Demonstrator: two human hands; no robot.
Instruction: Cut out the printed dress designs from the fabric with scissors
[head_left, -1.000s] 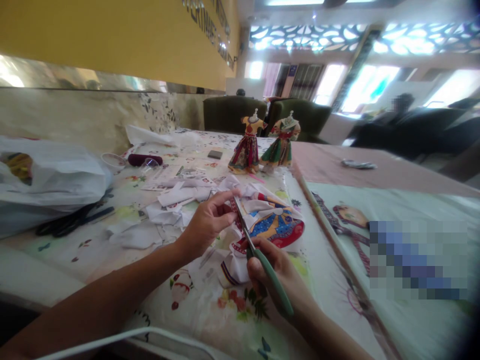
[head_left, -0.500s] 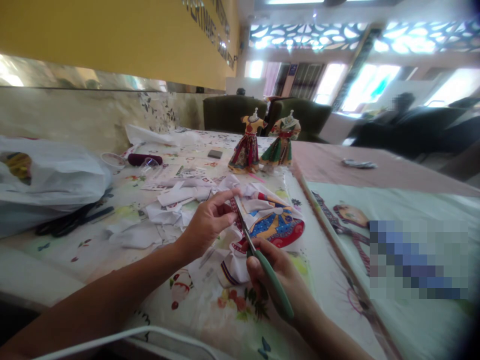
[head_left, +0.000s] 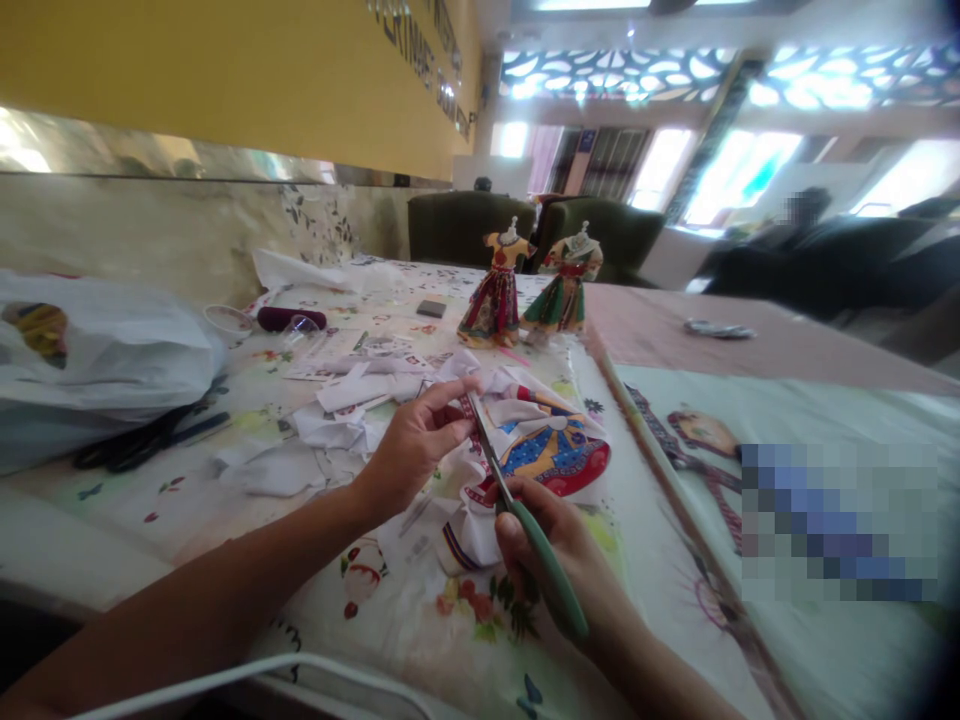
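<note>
My right hand [head_left: 546,548] grips green-handled scissors [head_left: 551,575], whose blades point up and away toward my left fingertips. Between thumb and forefinger, my left hand [head_left: 420,435] pinches a narrow red-patterned fabric strip [head_left: 471,415]. The blades lie along that strip, and they look nearly closed. Just beyond the scissors lies a printed fabric piece [head_left: 559,450] in blue, yellow and red. A white cloth bit with a dark striped edge [head_left: 469,540] hangs beneath my right fingers. White scraps [head_left: 337,420] are heaped to the left of my left hand.
Two small dressed dolls' forms [head_left: 495,290] stand farther back. A white plastic bag [head_left: 105,340] sits at the left, with black-handled scissors [head_left: 142,440] beside it. Patterned cut pieces [head_left: 701,432] lie on the right-hand table. A white cable [head_left: 300,660] crosses the near edge.
Both hands, the strip and the scissors keep nearly the same positions. The whole view has shifted very slightly.
</note>
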